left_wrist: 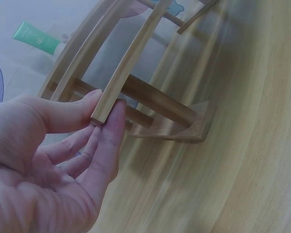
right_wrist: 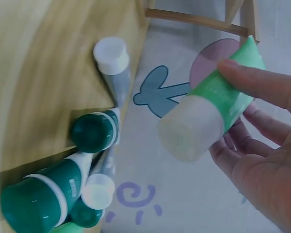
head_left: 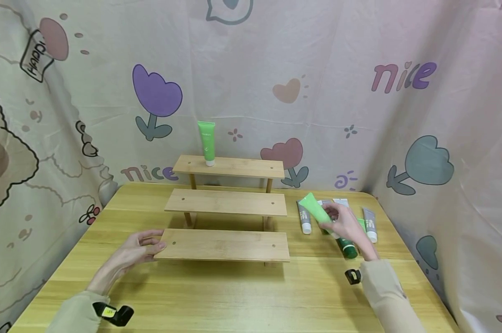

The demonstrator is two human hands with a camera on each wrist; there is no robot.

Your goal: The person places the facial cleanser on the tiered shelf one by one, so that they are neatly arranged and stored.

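My left hand [head_left: 140,248] pinches the left end of the lowest board [head_left: 226,245] of a three-tier wooden rack; in the left wrist view the thumb [left_wrist: 70,111] lies on top and fingers below. A light green tube [right_wrist: 228,92] with a white cap is gripped by my right hand [head_left: 343,222], raised over several tubes on the table's right side. Another green tube [head_left: 207,143] stands upright on its cap on the top board [head_left: 242,167], left of its middle. The middle board [head_left: 226,202] bears nothing.
Under and around the right hand lie a grey tube [head_left: 304,217], a dark green-capped tube [head_left: 348,249] and a grey-purple tube [head_left: 370,224]. A patterned curtain [head_left: 234,69] hangs behind the wooden table [head_left: 217,300] and along both sides.
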